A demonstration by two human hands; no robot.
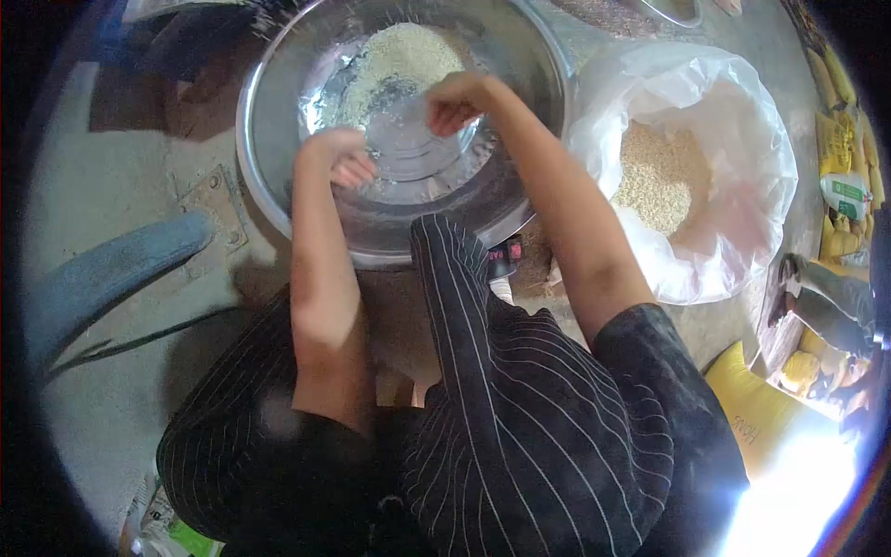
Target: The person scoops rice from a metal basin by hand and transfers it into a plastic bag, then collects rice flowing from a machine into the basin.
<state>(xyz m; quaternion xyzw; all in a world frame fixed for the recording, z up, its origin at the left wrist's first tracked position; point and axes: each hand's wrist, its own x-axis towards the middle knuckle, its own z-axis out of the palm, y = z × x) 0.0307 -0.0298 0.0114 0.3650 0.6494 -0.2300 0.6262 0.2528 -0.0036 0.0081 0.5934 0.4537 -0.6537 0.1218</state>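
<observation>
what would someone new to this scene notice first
The big shiny metal basin at the top centre, with both bare hands, left and right, over it and pale grains inside. Next, right of it, the open white plastic bag holding more grain.

- The grey floor point(121, 311) carried a wide metal basin point(522, 79).
- An open plastic bag point(766, 176) sat just beside it.
- A thick tube point(139, 249) and dark cord point(167, 330) lay left.
- A yellow sack point(756, 408) rested right.
</observation>
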